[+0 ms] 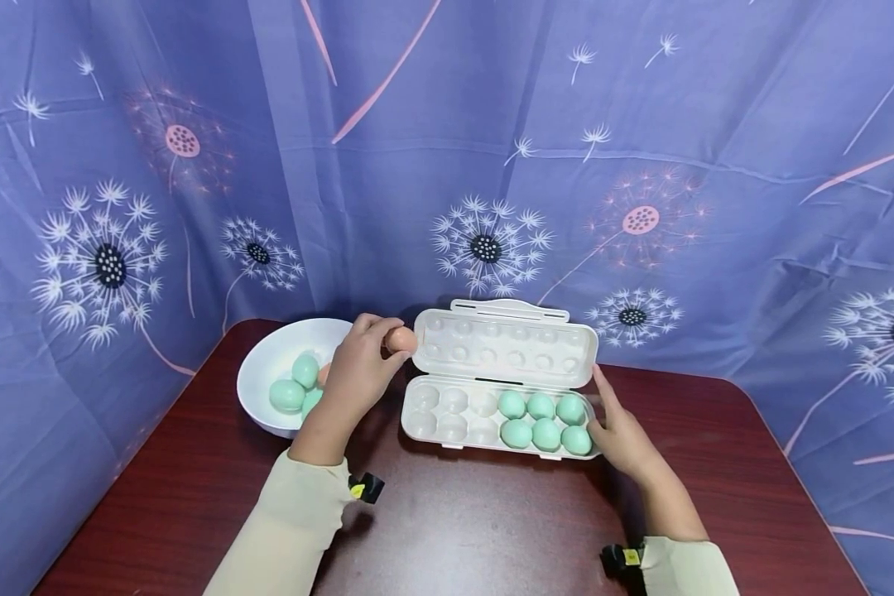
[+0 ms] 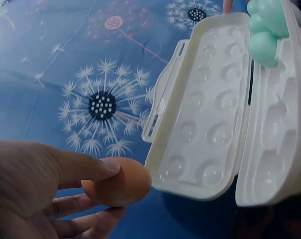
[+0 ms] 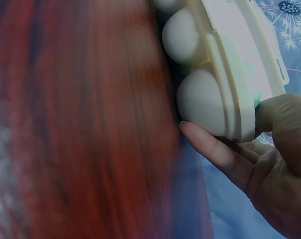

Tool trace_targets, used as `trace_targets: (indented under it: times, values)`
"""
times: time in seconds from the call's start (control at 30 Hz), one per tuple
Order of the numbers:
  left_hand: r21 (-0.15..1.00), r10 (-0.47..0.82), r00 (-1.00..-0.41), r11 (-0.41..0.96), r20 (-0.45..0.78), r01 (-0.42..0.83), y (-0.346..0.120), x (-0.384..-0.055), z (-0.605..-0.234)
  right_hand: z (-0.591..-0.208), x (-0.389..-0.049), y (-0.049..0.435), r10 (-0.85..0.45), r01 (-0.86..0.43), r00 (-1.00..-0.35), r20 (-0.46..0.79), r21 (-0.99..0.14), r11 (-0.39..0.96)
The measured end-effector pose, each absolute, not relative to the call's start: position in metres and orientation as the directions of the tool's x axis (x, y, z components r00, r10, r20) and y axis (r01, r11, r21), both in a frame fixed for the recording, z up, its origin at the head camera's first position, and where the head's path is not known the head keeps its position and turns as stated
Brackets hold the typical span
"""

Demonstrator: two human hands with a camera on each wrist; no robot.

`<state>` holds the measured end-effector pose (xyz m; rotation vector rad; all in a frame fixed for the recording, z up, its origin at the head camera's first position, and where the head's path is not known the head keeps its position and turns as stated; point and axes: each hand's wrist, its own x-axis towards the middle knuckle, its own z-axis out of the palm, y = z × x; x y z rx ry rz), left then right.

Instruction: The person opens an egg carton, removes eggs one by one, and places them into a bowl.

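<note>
In the head view my left hand [image 1: 353, 368] pinches a brown egg [image 1: 400, 340] just left of the lid. Thumb and fingers close around this egg, held up near the lid's corner in the left wrist view. A white plastic egg carton [image 1: 453, 447] lies open, its lid [image 1: 507, 343] leaning back. Green eggs [image 1: 540, 406] fill its right half, while the cups [image 1: 453, 401] on the left are bare. My right hand [image 1: 629, 439] holds the carton's right end, a fingertip against a rounded cup [image 3: 200, 99] in the right wrist view.
A white bowl [image 1: 257, 364] at the left holds several green eggs [image 1: 286, 396] and a brown one, partly hidden by my left arm. The dark red wooden table [image 1: 462, 530] meets a blue dandelion-patterned curtain [image 1: 417, 199] behind the carton.
</note>
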<state>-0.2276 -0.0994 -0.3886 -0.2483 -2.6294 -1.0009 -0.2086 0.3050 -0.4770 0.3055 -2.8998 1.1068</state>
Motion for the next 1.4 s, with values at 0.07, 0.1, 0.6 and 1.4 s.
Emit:
trace_targets:
  times: [0.07,0.1,0.6,1.4]
  values:
    - [0.617,0.034,-0.934,0.742,0.356,0.262,-0.104,-0.227,-0.389,-0.477,-0.209,0.305,-0.176,-0.194,-0.980,0.094,-0.656,0.729]
    - [0.614,0.028,-0.933,0.746,0.358,0.258,-0.107,-0.227,-0.390,-0.477,-0.209,0.305,-0.177,-0.195,-0.980,0.095,-0.655,0.730]
    - [0.559,-0.030,-0.933,0.807,0.359,0.189,-0.137,-0.229,-0.397,-0.479,-0.209,0.306,-0.173,-0.190,-0.981,0.091,-0.653,0.733]
    - [0.543,-0.031,-0.972,0.833,0.234,0.104,-0.155,-0.246,-0.422,-0.480,-0.210,0.306,-0.182,-0.204,-0.978,0.103,-0.663,0.721]
